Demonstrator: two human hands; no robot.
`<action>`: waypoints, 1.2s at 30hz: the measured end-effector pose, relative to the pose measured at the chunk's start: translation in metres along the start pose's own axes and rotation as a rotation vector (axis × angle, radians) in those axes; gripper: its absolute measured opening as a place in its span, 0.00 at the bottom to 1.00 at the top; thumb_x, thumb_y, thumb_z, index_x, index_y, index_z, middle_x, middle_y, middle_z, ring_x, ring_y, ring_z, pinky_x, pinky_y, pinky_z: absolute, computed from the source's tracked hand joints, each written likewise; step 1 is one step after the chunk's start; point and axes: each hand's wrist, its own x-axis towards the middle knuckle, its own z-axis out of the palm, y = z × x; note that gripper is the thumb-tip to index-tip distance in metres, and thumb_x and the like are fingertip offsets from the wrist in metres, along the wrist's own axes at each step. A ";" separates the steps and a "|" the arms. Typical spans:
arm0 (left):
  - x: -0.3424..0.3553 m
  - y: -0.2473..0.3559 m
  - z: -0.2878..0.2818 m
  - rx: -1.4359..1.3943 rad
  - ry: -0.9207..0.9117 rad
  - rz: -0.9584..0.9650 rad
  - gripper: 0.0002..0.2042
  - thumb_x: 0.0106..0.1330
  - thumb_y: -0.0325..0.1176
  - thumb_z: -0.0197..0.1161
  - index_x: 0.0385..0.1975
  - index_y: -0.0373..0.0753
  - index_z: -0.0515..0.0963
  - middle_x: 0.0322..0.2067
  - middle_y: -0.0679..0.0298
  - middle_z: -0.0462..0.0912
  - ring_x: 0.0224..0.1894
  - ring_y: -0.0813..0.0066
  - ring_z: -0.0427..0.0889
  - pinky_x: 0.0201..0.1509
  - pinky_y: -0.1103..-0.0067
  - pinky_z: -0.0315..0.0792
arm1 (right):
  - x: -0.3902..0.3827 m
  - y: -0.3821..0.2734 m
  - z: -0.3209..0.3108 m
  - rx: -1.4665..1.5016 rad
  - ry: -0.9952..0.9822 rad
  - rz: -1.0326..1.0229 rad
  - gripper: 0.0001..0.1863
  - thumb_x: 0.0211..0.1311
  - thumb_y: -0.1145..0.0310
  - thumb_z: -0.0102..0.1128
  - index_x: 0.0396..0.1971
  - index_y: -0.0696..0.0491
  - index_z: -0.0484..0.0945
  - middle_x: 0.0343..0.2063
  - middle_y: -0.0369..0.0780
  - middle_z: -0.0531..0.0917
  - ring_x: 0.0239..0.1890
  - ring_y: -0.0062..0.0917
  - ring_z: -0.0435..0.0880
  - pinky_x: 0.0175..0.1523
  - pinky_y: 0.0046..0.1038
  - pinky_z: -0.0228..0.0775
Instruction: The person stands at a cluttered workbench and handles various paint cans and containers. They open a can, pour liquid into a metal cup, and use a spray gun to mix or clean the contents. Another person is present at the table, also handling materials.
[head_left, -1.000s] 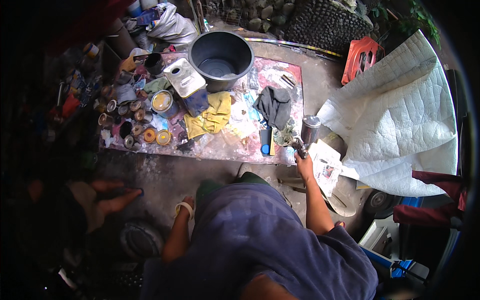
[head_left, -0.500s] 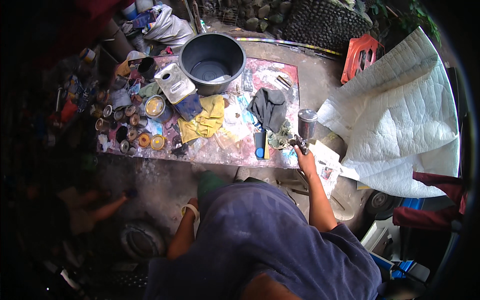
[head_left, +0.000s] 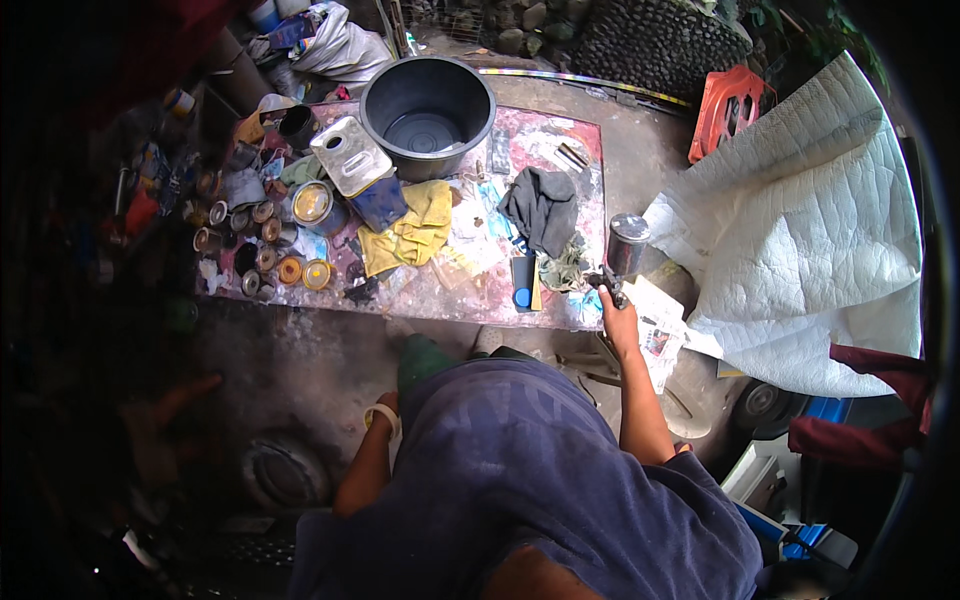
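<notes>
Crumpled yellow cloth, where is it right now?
In the head view, the crumpled yellow cloth lies left of centre on the paint-stained table, just below the round black plastic tub.

A black tub (head_left: 440,163) stands on the table (head_left: 485,303) — yellow cloth (head_left: 420,228) nearby.

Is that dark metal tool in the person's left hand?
No, the right hand grips the dark metal tool, while the left hand is down beside the blue shirt.

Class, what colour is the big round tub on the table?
The tub is blackish grey, clearest in the head view.
</notes>
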 end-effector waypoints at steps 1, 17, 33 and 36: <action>0.000 -0.003 0.000 0.031 -0.001 0.022 0.18 0.74 0.39 0.45 0.47 0.35 0.80 0.45 0.45 0.82 0.51 0.46 0.81 0.53 0.59 0.75 | 0.000 0.001 0.000 0.012 0.001 -0.004 0.30 0.64 0.41 0.60 0.44 0.58 0.83 0.33 0.48 0.86 0.38 0.39 0.84 0.48 0.35 0.72; 0.023 -0.013 0.015 0.615 -0.070 0.184 0.11 0.69 0.38 0.53 0.36 0.48 0.85 0.41 0.56 0.86 0.48 0.62 0.85 0.50 0.69 0.77 | -0.006 0.003 -0.004 0.011 0.021 0.003 0.31 0.63 0.39 0.60 0.44 0.56 0.83 0.34 0.49 0.86 0.40 0.41 0.85 0.49 0.36 0.72; 0.022 -0.012 0.014 0.927 -0.033 0.264 0.11 0.67 0.42 0.55 0.37 0.51 0.85 0.41 0.61 0.87 0.47 0.65 0.86 0.47 0.70 0.77 | -0.007 -0.001 -0.002 -0.013 0.010 -0.010 0.31 0.63 0.38 0.59 0.44 0.55 0.83 0.34 0.50 0.86 0.41 0.44 0.85 0.49 0.37 0.72; 0.021 -0.006 0.012 0.985 -0.053 0.282 0.11 0.67 0.41 0.54 0.37 0.52 0.85 0.41 0.61 0.87 0.47 0.66 0.86 0.47 0.70 0.77 | -0.007 -0.002 -0.002 -0.007 0.008 -0.015 0.31 0.63 0.38 0.59 0.43 0.54 0.83 0.34 0.50 0.86 0.40 0.44 0.85 0.49 0.37 0.72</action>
